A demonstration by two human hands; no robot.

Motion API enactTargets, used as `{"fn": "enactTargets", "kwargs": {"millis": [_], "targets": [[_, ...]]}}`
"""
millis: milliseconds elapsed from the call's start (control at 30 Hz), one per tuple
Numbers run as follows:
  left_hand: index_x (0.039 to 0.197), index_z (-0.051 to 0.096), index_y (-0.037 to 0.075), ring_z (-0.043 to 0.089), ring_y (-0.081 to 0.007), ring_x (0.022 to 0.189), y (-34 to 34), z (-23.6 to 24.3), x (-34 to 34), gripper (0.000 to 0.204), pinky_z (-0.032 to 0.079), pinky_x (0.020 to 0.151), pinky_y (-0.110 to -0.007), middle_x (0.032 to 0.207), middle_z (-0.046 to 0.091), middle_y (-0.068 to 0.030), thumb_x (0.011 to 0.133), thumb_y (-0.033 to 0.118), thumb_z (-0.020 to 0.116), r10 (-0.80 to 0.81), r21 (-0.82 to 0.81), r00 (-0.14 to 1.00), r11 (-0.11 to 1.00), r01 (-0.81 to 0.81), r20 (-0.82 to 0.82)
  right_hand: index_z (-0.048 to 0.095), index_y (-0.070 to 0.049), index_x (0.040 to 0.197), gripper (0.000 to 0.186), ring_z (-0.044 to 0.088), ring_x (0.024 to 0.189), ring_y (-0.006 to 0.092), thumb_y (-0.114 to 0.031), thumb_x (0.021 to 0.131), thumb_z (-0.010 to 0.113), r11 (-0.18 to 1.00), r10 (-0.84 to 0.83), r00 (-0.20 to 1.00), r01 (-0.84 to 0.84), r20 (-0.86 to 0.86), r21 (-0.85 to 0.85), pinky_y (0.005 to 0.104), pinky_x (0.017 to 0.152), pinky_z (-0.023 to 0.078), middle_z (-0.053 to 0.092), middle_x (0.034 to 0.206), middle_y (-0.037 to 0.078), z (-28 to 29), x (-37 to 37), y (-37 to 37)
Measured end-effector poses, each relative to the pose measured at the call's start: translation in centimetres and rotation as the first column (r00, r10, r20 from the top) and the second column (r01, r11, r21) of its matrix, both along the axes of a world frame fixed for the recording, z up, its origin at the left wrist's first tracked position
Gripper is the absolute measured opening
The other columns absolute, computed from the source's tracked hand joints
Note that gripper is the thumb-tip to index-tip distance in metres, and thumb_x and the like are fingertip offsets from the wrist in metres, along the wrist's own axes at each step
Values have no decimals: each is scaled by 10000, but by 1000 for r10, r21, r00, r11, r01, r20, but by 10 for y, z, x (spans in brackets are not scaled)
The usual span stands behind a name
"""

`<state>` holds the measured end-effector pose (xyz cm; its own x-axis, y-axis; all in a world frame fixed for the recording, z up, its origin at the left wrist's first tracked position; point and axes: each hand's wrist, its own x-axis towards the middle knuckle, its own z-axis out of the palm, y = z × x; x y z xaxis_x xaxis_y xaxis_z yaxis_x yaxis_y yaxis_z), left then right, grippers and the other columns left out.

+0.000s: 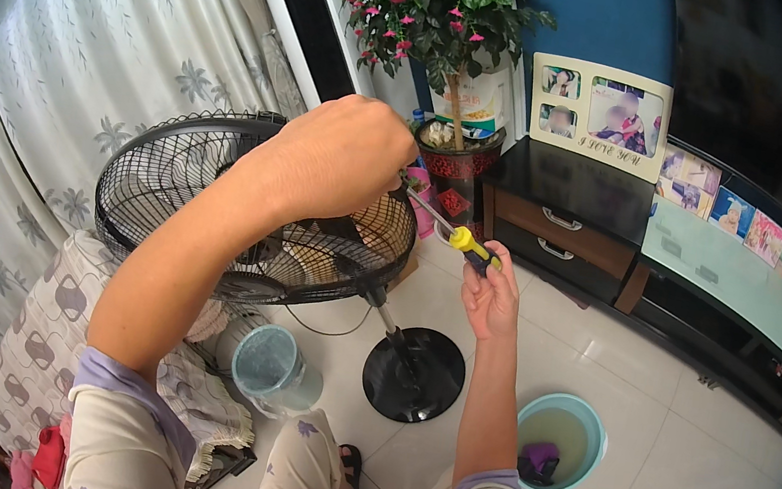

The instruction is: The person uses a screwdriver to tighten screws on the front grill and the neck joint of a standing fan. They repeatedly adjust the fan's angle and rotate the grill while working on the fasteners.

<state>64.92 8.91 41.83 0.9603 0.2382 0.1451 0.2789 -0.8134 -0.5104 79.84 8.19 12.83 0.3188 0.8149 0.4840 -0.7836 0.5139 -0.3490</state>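
- Screwdriver [462,240], yellow and black, is held up near the right edge of the black fan [307,267]; the right hand [490,295] grasps its handle.
- Its shaft runs toward the left hand [349,152]; where the tip ends is hard to make out.
- The left hand is curled, its fingers mostly hidden; whether it grips anything, I cannot tell.
- The left forearm covers part of the fan's cage.
- Dark lettering lines the lower edge of the cream photo frame [582,106] on the cabinet [572,186].
- A trunk partly blocks a white bag's [489,97] coloured print.
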Motion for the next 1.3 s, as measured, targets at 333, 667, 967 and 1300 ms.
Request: {"fn": "enactTargets", "kwargs": {"millis": [333,667,967,1300], "targets": [[691,577,-27,566,-309,775,-4,4,0,132,464,689,-399,727,555,-139,687,94,630,-7,12,1000,1000,7,-4,433,-61,1106,274,333,434,50,-270,930,453,999,-39,999,38,-37,-27,171,389,282,537,813,105,0,-4,1],[712,578,-24,567,-319,778,0,-2,1,110,463,685,-400,737,574,-148,709,83,603,-4,25,1000,1000,5,-12,492,-88,858,382,280,353,75,-464,902,434,948,120,986,-148,-114,-281,211,354,235,493,585,36,-11,-6,11],[754,530,-15,552,-355,710,-6,5,-5,97,440,618,-424,706,556,-168,771,80,530,6,26,986,1000,-10,166,464,-85,598,546,267,345,79,-577,837,463,912,149,964,-220,-219,-347,216,379,230,410,501,-15,4,-13,9],[763,546,32,563,-307,703,-13,9,-14,43,446,619,-406,691,566,-108,753,73,557,-53,151,985,988,28,163,504,-75,748,358,387,492,90,-426,798,560,933,93,831,-266,-549,-244,229,471,313,444,606,6,-9,-5,13]]}}
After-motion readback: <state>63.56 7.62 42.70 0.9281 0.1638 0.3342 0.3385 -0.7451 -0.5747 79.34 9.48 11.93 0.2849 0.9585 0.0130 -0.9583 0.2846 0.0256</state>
